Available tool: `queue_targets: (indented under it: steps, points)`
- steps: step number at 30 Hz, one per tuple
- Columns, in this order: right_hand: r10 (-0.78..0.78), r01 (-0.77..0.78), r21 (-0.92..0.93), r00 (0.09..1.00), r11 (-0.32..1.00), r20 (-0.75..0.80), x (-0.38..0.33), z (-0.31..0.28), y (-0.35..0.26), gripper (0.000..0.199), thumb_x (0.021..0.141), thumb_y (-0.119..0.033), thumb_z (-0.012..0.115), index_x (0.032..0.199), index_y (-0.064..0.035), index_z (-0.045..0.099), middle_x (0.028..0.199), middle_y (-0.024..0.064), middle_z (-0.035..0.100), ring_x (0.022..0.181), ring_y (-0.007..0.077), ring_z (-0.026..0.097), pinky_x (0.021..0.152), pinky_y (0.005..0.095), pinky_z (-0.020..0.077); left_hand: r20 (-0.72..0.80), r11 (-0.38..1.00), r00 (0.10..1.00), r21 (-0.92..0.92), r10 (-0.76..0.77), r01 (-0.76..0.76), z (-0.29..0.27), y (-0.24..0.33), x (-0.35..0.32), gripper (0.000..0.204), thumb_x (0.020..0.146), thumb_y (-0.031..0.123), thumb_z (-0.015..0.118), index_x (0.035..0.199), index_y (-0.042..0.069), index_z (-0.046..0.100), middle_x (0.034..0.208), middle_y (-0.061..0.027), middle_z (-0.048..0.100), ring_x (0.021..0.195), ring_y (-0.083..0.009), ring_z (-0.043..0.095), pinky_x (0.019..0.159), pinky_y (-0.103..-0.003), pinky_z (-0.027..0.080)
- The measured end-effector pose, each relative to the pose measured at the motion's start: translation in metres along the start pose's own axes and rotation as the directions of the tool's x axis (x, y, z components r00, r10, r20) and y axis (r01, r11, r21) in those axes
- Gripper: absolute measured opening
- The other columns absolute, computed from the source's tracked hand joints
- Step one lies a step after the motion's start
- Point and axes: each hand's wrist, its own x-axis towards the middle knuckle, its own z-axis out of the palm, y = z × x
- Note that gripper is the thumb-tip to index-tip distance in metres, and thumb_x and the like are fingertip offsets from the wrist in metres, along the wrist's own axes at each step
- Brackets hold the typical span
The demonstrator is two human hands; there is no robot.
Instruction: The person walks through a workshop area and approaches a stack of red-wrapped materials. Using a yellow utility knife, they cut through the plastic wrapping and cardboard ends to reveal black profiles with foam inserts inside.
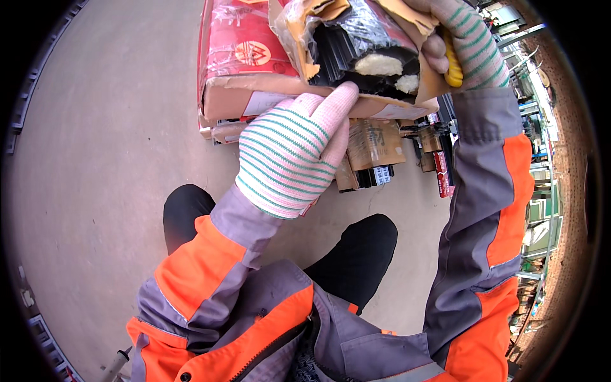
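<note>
Both gloved | left hand [289, 153]: fingers apparently pinching edge of carton [223, 99] | right hand [468, 38]: fingers around yellow handle [453, 63]

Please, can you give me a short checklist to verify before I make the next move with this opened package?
1. Gloves worn: ok, striped ones on left hand and right hand.
2. Yellow handle held: ok, in the right hand.
3. Its blade covered: cannot tell, no blade is visible.
4. Wrapping open at the near end: ok, torn brown wrapping exposes black strips.
5. Left fingers away from the opening: not ok, a fingertip is at its lower edge.
</note>
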Motion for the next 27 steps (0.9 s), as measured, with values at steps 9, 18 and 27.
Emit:
queue_targets:
  steps: [9, 18, 27]
  points:
    - [-0.025, 0.025, 0.003, 0.996, 1.000, -0.089, -0.008, 0.003, -0.003, 0.013, 0.092, -0.010, 0.068, 0.094, 0.0019, 0.065, 0.061, 0.0029, 0.063, 0.040, 0.0059, 0.052, 0.036, 0.0178, 0.0410, -0.102, 0.993, 0.991, -0.076, 0.086, -0.094, -0.030, 0.011, 0.018, 0.029, 0.085, 0.001, 0.076, 0.113, 0.004, 0.071, 0.092, -0.0090, 0.070, 0.078, -0.0208, 0.069, 0.069, -0.031, 0.056]
    - [-0.067, 0.068, 0.012, 0.997, 0.998, -0.049, -0.002, 0.006, 0.003, 0.015, 0.092, -0.011, 0.068, 0.097, 0.0023, 0.065, 0.062, 0.0026, 0.063, 0.040, 0.0056, 0.051, 0.036, 0.0178, 0.0400, 0.191, 0.906, 0.914, 0.167, 0.358, -0.390, -0.068, -0.005, 0.094, 0.032, 0.084, 0.010, 0.081, 0.115, 0.006, 0.072, 0.098, -0.0078, 0.071, 0.089, -0.0225, 0.071, 0.077, -0.032, 0.057]
    - [-0.094, 0.095, 0.011, 0.995, 0.995, -0.022, 0.003, 0.010, 0.000, 0.018, 0.092, -0.013, 0.069, 0.101, 0.0027, 0.064, 0.063, 0.0024, 0.063, 0.040, 0.0054, 0.051, 0.036, 0.0178, 0.0391, 0.423, 0.750, 0.698, 0.060, 0.578, -0.658, -0.084, -0.010, 0.123, 0.018, 0.088, 0.006, 0.073, 0.106, 0.005, 0.071, 0.093, -0.0095, 0.066, 0.085, -0.0289, 0.067, 0.077, -0.037, 0.055]
